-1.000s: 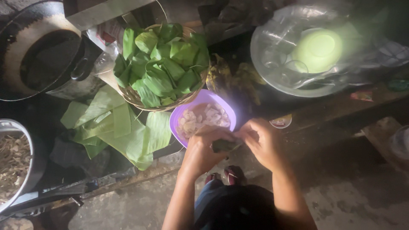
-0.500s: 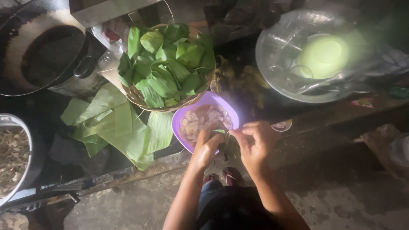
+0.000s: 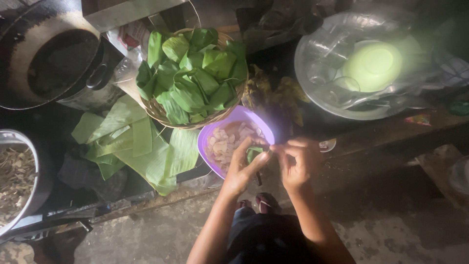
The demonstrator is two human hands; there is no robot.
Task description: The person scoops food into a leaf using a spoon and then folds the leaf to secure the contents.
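Nearest the camera, the person's left hand (image 3: 243, 168) and right hand (image 3: 295, 164) meet just in front of the purple bowl (image 3: 234, 139), fingers pinched narrow around a small folded green leaf parcel (image 3: 254, 154). The step in hand looks like the wrapping of one parcel; closing it would call for tight, steady folds. Left of the bowl lie loose banana leaves (image 3: 141, 146). Beyond the bowl stands a woven basket (image 3: 161, 113) heaped with finished green parcels (image 3: 195, 80).

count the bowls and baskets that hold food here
2: a woven basket of folded green leaf parcels at top centre, and a purple bowl of pale filling just below it, by the hands. Others may be hidden.
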